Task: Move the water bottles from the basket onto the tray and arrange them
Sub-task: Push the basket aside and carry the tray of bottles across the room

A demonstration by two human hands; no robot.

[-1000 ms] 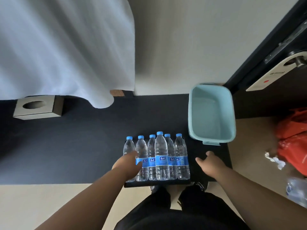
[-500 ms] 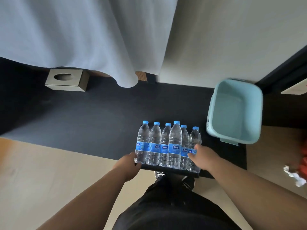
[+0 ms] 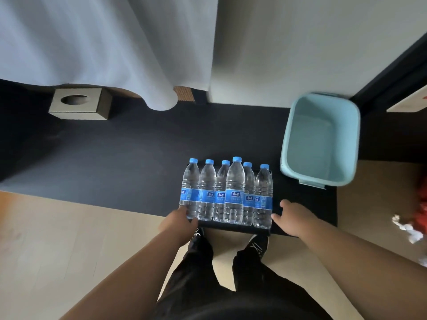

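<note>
Several clear water bottles (image 3: 233, 192) with blue caps and blue labels stand upright in a tight row on a black tray (image 3: 233, 229) at the front edge of a dark surface. The light blue basket (image 3: 346, 144) sits just right of them with nothing inside. My left hand (image 3: 178, 224) is at the tray's left front corner, touching the base of the leftmost bottle; its fingers are hidden. My right hand (image 3: 293, 218) lies just right of the rightmost bottle, fingers spread, holding nothing.
A brown tissue box (image 3: 79, 107) stands at the far left of the dark surface (image 3: 115, 158). A white curtain (image 3: 104, 42) hangs behind it. Crumpled paper (image 3: 409, 229) and a red bag (image 3: 421, 204) lie on the floor at the right. My shoes (image 3: 258, 244) stand below the tray.
My right hand has come off the rightmost bottle and now sits beside it with fingers apart. The left hand has stayed at the tray's left corner.
</note>
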